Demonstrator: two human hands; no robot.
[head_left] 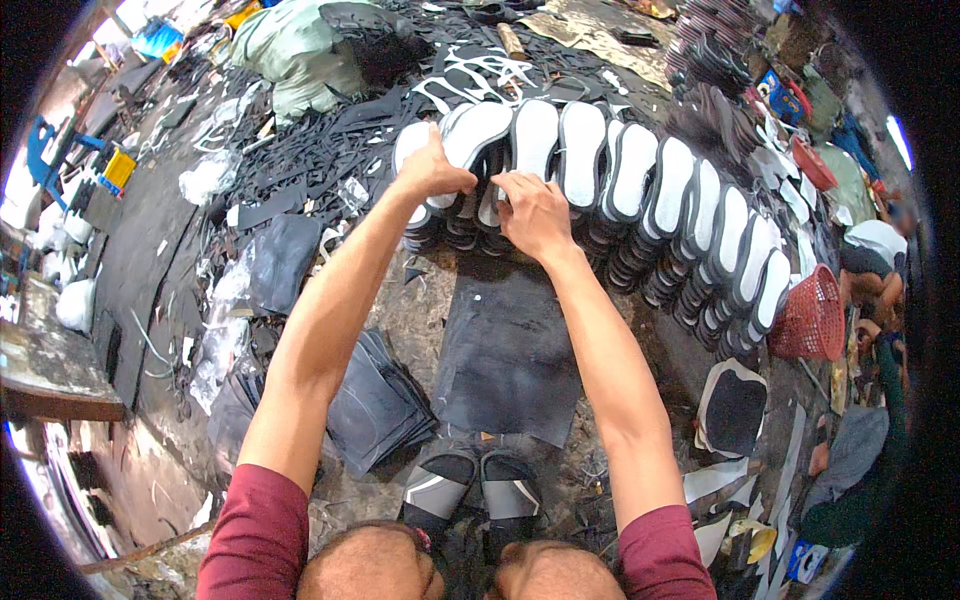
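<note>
White-topped, dark-edged shoe soles stand in a curved row of several stacks in front of me. My left hand (436, 172) is at the left end of the row, its thumb and fingers closed about the side of a tilted sole (478, 135). Beside it, my right hand (537, 215) has curled fingers at the near end of the stacks, closed on the edge of a lower sole (488, 208). Its fingertips are partly hidden. Just right of these stand further stacks, topped by a sole (581, 150) and another sole (632, 170).
A dark flat sheet (505, 350) lies before my sandalled feet (440, 485), beside a pile of dark sheets (375, 400). A red basket (808, 315) stands at the row's right end. Black scraps (340, 150) and a pale green sack (300, 55) lie farther left. Another person sits at far right.
</note>
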